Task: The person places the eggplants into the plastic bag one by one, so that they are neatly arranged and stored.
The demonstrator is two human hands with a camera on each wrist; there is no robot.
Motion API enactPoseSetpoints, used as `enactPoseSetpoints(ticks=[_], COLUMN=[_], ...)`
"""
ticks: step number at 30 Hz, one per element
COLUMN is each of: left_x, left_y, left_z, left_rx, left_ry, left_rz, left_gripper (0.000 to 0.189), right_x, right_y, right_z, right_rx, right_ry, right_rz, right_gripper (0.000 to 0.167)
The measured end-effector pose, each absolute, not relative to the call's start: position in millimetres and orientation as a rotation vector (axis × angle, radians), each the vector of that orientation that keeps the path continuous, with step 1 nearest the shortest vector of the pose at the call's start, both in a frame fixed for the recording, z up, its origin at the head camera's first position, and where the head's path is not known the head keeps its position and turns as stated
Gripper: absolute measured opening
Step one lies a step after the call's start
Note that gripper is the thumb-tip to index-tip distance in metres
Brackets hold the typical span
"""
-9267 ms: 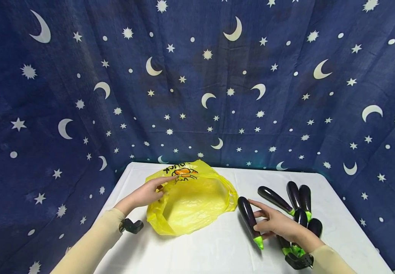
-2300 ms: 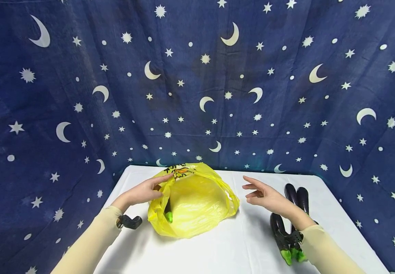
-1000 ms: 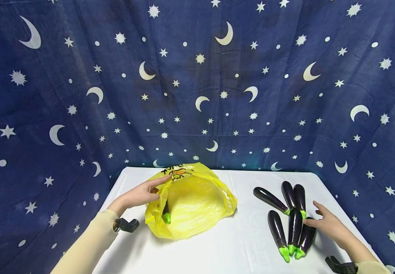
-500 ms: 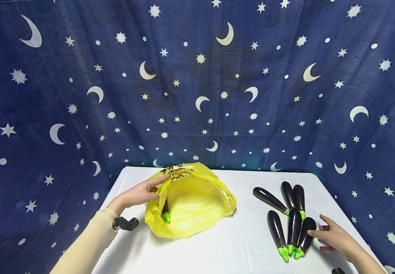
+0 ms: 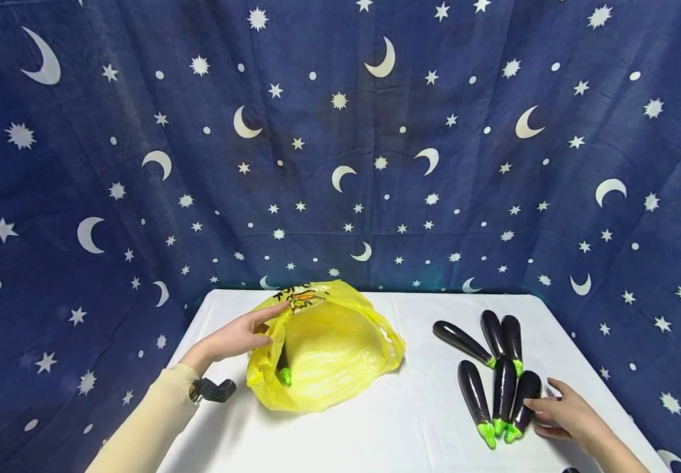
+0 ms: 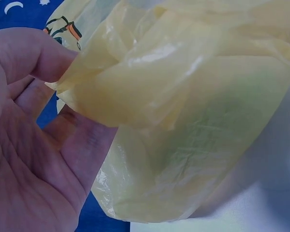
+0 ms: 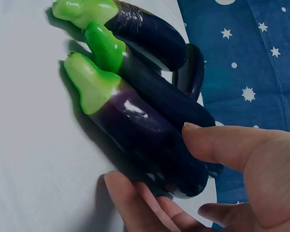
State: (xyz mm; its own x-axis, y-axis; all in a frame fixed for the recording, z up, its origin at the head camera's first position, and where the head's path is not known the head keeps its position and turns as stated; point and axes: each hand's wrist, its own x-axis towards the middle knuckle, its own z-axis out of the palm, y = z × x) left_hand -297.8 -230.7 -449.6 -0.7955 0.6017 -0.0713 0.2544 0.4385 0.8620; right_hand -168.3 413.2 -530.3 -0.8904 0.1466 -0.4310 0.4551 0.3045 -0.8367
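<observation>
My left hand (image 5: 236, 338) pinches the left side of the mouth of a yellow plastic bag (image 5: 334, 348), thumb and fingers on its crumpled film in the left wrist view. The bag lies on its side, mouth towards me. Just inside its left edge shows the green stem end of an eggplant (image 5: 284, 376); most of it is hidden by the film. At the right, my right hand (image 5: 576, 420) reaches around the nearest right eggplant (image 7: 140, 130). The thumb overlaps one side of its rounded end, with the fingers spread along the other side.
Several other glossy dark eggplants (image 5: 475, 397) with green stems lie close together on the right half of the white tabletop (image 5: 375, 437). One eggplant (image 5: 461, 340) lies slanted at the group's left. A blue star-and-moon cloth (image 5: 340, 144) hangs behind the table.
Earlier my right hand held an eggplant beside the bag; later one shows inside the bag. The right hand has since moved right and closed in on another eggplant. The left hand stays on the bag.
</observation>
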Motion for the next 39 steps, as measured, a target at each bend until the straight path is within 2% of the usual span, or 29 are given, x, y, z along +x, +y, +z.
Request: enactPoseSetpoints(ticks=[10, 39], left_x=[-297.6, -298.5], left_y=[-231.1, -229.7], left_z=[-449.6, -451.5], left_rx=[0.725, 0.743], left_ry=[2.331, 2.337], left_rz=[1.292, 1.293], left_gripper=[0.081, 0.080], right_x=[-167.9, -168.6], right_y=[407.7, 401.9], right_z=[-534.2, -539.0], right_rx=[0.540, 0.615], right_ry=[2.347, 2.312], right_rz=[-1.600, -1.709], right_gripper=[0.105, 0.111])
